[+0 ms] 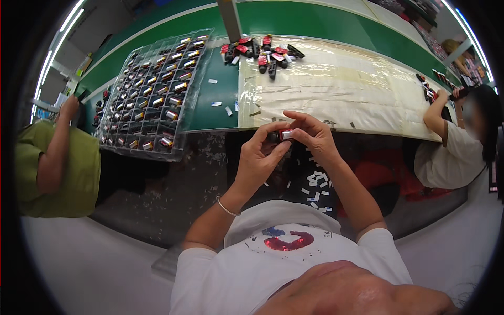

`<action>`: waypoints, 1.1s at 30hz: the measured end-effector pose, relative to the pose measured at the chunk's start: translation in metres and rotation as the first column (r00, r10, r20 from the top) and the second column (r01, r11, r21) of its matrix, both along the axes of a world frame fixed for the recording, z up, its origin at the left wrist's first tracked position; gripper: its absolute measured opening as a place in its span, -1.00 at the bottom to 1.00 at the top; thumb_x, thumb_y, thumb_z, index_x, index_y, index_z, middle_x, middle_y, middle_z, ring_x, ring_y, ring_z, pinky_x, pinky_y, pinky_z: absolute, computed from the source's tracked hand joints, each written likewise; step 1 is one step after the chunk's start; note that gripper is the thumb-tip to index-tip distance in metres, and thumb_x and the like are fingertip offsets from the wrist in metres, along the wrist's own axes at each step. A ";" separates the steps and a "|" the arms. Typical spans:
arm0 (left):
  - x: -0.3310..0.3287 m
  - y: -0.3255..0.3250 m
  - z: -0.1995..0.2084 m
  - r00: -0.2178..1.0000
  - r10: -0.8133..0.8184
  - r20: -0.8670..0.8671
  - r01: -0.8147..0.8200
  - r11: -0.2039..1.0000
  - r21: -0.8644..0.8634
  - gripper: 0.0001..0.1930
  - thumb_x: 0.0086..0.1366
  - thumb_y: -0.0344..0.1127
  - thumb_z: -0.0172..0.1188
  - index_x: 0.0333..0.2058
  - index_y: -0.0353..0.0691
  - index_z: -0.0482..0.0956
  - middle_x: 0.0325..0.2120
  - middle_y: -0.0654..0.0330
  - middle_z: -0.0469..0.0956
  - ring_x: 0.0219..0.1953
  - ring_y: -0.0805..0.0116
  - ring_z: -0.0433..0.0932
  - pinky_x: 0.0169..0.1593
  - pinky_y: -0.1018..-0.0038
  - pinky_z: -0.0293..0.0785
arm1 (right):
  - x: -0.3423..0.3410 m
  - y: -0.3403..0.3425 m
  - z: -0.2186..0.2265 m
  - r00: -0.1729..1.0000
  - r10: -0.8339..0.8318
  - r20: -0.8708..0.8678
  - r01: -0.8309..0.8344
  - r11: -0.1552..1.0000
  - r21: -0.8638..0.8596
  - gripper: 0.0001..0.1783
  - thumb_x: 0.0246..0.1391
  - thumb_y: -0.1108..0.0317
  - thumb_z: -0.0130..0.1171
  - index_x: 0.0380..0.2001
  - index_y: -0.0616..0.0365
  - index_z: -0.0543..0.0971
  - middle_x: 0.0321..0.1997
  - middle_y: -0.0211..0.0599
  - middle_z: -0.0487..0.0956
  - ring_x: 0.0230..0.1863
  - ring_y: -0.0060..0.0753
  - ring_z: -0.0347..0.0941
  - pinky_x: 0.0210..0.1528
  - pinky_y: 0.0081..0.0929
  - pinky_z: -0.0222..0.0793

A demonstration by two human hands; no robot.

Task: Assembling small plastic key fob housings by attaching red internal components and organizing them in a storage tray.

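Close in front of my chest, at the table's near edge, both hands hold one small black item with a red and silver-white patch (286, 135). Its exact kind I cannot make out. My left hand (258, 153) pinches its dark end between thumb and fingers, and a bracelet circles that wrist. From the other side, my right hand (318, 140) presses its thumb and fingertips at the pale patch. Beyond the hands, a loose pile of similar black items with red labels (264, 52) lies on the table.
On the left stands a clear divided tray (181, 123) with several small shiny pieces in its cells. White slips (216, 104) lie beside it, and more slips (317, 181) lie below my hands. A metal post (229, 21) rises behind the pile. Co-workers sit left (58, 163) and right (446, 152).
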State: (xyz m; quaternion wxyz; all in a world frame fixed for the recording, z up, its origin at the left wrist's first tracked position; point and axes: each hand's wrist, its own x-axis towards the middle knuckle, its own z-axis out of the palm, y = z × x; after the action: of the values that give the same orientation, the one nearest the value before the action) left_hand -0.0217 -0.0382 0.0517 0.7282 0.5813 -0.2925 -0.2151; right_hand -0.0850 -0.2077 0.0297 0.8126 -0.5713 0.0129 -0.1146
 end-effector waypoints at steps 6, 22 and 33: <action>0.043 0.046 0.009 0.996 0.082 0.019 -0.084 0.994 0.068 -0.70 0.21 -0.55 0.23 -0.05 -0.31 0.52 -0.16 0.22 0.57 -0.16 0.59 0.53 -0.08 0.68 0.45 | 0.038 -0.009 0.009 1.000 0.010 -0.018 -0.017 0.894 -0.447 -0.65 0.16 0.37 0.20 0.03 0.19 0.55 -0.19 -0.38 0.60 -0.15 -0.62 0.48 -0.07 -0.65 0.37; 0.341 0.132 0.002 0.604 0.529 0.596 -0.766 0.592 0.251 -0.71 0.04 -0.36 0.33 -0.20 -0.25 0.66 -0.41 0.23 0.64 -0.38 0.46 0.56 -0.24 0.51 0.48 | 0.149 -0.119 -0.018 0.873 -0.400 0.278 0.414 0.311 -0.855 -0.65 0.06 0.43 0.24 -0.04 0.15 0.55 -0.09 -0.24 0.52 -0.20 -0.36 0.51 -0.14 -0.47 0.44; 0.536 0.123 -0.034 0.438 0.199 0.877 -0.825 0.477 0.303 -0.74 0.13 -0.35 0.20 -0.18 -0.21 0.63 -0.38 0.16 0.62 -0.38 0.31 0.53 -0.23 0.38 0.45 | 0.151 -0.125 -0.013 0.831 -0.481 0.278 0.468 0.338 -0.816 -0.66 -0.08 0.29 0.34 -0.19 0.13 0.59 -0.33 -0.17 0.47 -0.25 -0.13 0.45 -0.16 -0.28 0.39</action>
State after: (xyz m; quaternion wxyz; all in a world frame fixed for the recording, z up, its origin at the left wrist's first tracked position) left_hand 0.5147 0.0843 0.0181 0.2814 0.9054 -0.2394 0.2090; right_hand 0.0660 -0.3325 0.0172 0.3473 -0.8680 0.1248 -0.3323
